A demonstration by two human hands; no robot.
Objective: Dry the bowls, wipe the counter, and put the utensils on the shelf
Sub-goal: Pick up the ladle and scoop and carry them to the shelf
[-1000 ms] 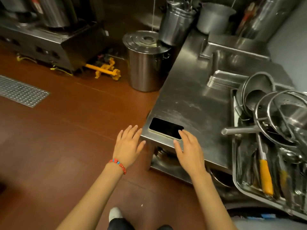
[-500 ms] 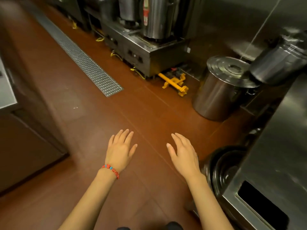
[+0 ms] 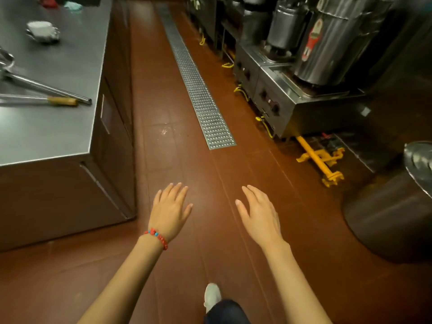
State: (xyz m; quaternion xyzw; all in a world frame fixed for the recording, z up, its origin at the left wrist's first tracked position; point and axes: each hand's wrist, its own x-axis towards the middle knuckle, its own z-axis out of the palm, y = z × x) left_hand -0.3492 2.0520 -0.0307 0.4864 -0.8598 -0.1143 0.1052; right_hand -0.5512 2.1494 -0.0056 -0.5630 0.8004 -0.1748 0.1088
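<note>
- The desk is a stainless steel unit at the left, its flat top dull grey with soft reflections and its brown front panels running down to the floor.
- Two long utensils lie on the desk top near its front edge: a long metal handle set at a slant, and a second utensil with a yellowish handle just beside it, the two close together at their ends.
- A small round bowl-like item sits further back on the desk; it is blurred.

A long perforated metal floor grate runs toward twelve o'clock. A flat steel counter sits at ten o'clock, tall cylindrical steel boilers at two
</note>
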